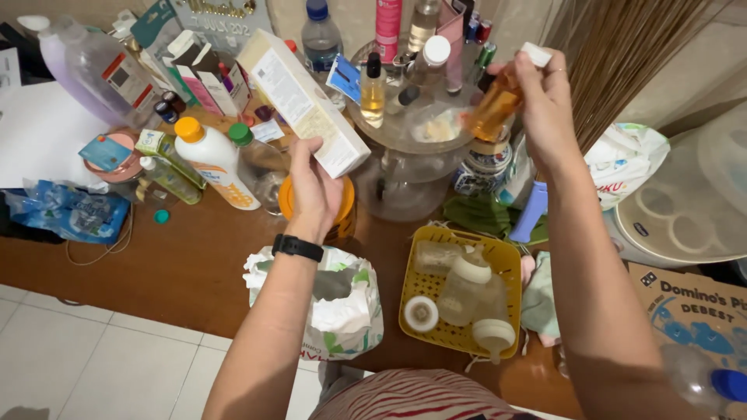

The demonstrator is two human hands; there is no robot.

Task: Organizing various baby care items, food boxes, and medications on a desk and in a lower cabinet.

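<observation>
Holding box [303,101] left, bottle [494,105] right

The back of the desk [194,264] is packed: a clear round tiered stand [405,148] crowded with small bottles, a tall water bottle [320,35] behind it, and leaning cartons [206,74] to its left leave no gap for hands to slip through. On the left, a white bottle with an orange cap [212,159] and a green-capped bottle [253,152] stand close together. Nearer the front edge, a white bag [342,319] and a yellow basket [506,268] of baby bottles sit just apart, with a narrow strip of bare wood between them. The widest bare wood lies front left, between a blue packet [66,214] and the bag.
</observation>
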